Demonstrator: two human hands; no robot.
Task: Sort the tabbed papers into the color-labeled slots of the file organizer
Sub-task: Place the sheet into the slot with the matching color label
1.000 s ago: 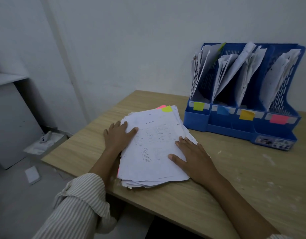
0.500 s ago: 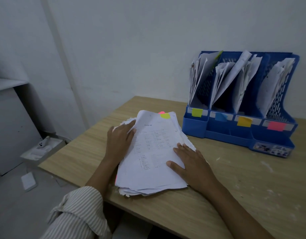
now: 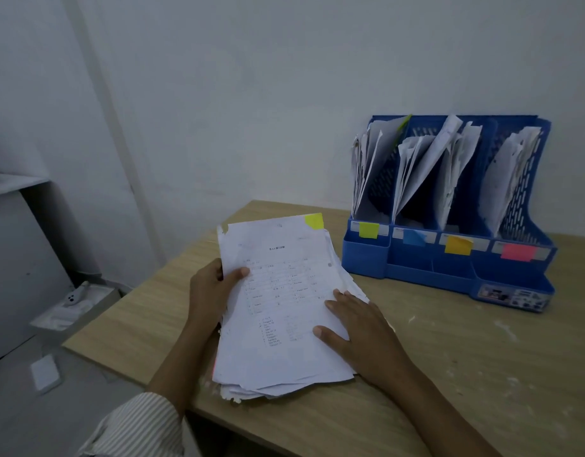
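A thick stack of white papers [image 3: 284, 367] lies on the wooden table [image 3: 465, 374] in front of me. Its top sheet [image 3: 277, 258], printed with a table and carrying a yellow-green tab [image 3: 314, 221] at its far right corner, is raised at its far end. My left hand [image 3: 212, 291] pinches that sheet's left edge, thumb on top. My right hand [image 3: 357, 328] rests flat on the stack's right side. The blue file organizer [image 3: 367, 258] stands at the back right with four slots holding papers, labelled yellow-green [image 3: 368, 230], blue [image 3: 414, 237], orange-yellow [image 3: 458, 244] and pink [image 3: 518, 252].
White walls rise behind and to the left of the table. Past the table's left edge, a low box with a small white device [image 3: 74, 296] and a white card [image 3: 44, 372] lie on the floor. A grey cabinet [image 3: 10, 258] stands at the far left.
My left hand went from resting on the stack to pinching the top sheet's left edge and lifting its far end. My right hand stayed flat on the stack.
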